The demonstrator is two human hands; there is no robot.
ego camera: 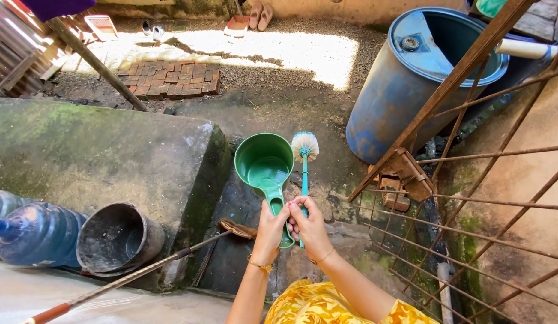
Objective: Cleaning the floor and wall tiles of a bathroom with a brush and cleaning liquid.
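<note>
We stood over the wet concrete floor (327, 150) with our left hand (270, 231) closed around the green scoop (265, 165) handle and our right hand (309, 227) gripping the teal brush (304, 147), apparently readying both, a firmer separate hold seemingly needed next.

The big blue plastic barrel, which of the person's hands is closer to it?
Right. The right hand, gripping the teal brush handle, sits on the side of the big blue plastic barrel; the left hand is farther away.

Single head camera, looking steeply down from above, close over hands, yard ground beyond.
</note>
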